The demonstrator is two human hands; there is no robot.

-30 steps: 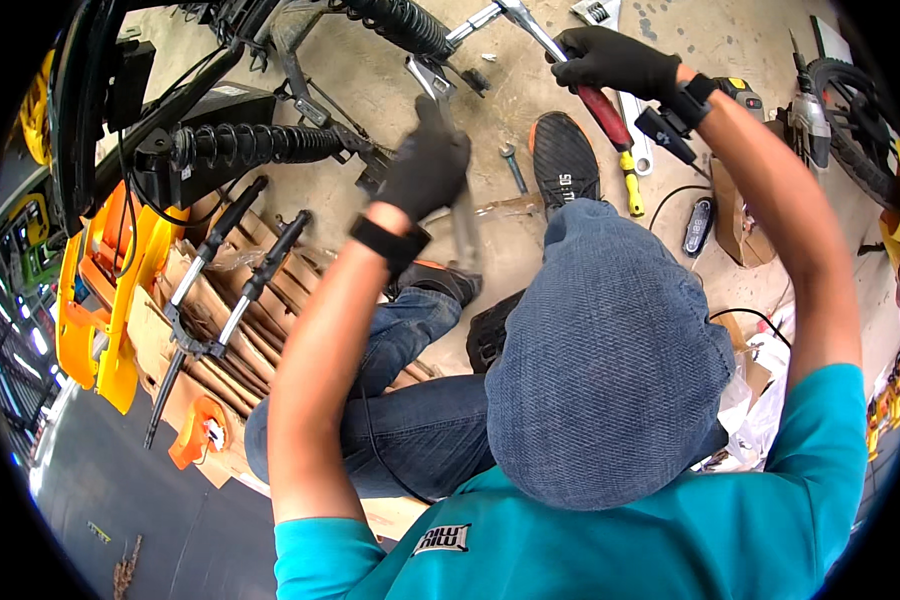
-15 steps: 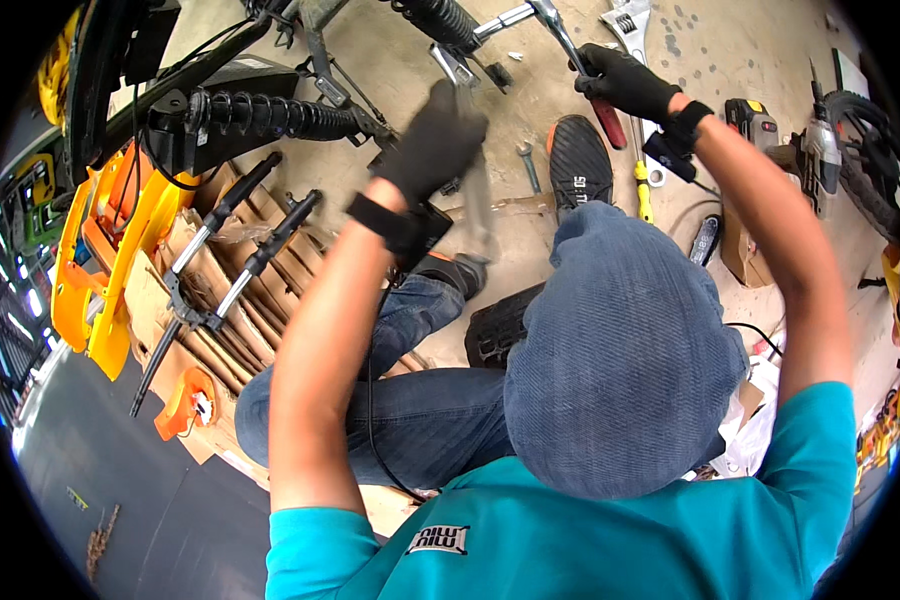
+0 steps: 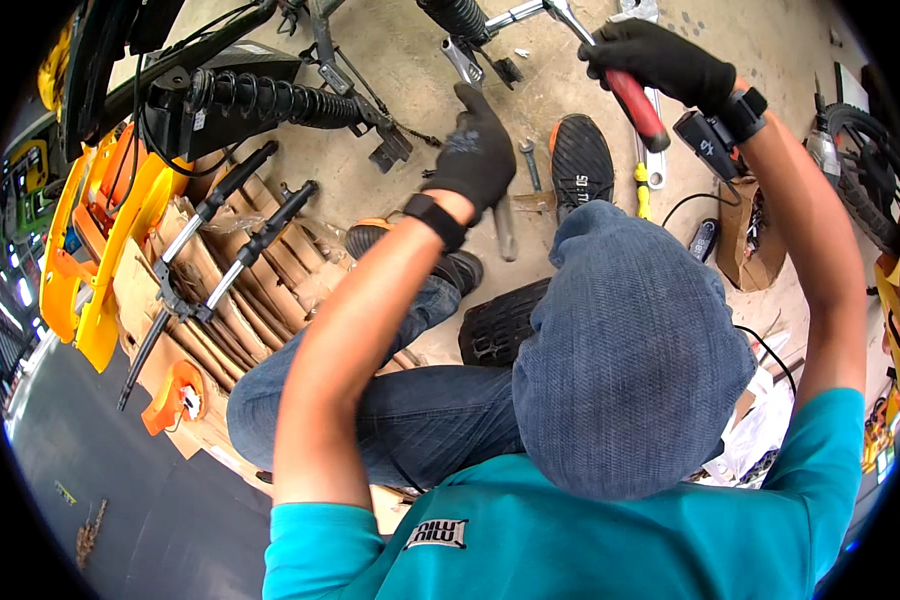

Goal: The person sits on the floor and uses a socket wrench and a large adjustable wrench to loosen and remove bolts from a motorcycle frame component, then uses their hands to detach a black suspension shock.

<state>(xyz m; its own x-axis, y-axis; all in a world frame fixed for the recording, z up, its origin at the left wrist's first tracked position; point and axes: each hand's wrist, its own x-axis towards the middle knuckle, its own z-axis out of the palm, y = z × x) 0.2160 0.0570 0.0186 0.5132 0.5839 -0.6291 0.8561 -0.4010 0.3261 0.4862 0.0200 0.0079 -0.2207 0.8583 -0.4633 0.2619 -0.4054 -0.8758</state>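
Observation:
My gloved left hand [image 3: 475, 150] grips a long silver wrench [image 3: 505, 232], its handle reaching down below my palm and its head above my fingertips, near a black coil spring [image 3: 455, 18]. Up at the right, my gloved right hand [image 3: 660, 62] holds a red-handled steel bar tool [image 3: 640, 108], which joins a chrome piece running toward that spring. A small wrench [image 3: 530, 165] lies beside my shoe, and a yellow screwdriver [image 3: 642, 195] lies below the red handle. A shock absorber [image 3: 270, 100] on the black frame spans the upper left; where the wrench head engages, I cannot tell.
Flattened cardboard [image 3: 240, 330] bears fork tubes [image 3: 232, 270] at the left, beside yellow panels [image 3: 105, 320] and an orange part [image 3: 175, 395]. A power tool [image 3: 822, 150], tyre [image 3: 865, 200] and open box [image 3: 750, 250] are at the right. A black tread piece [image 3: 495, 330] lies by my legs.
Both hands have shifted rightward with their tools, my left also slightly downward relative to the frame. The scene has risen a little in the view.

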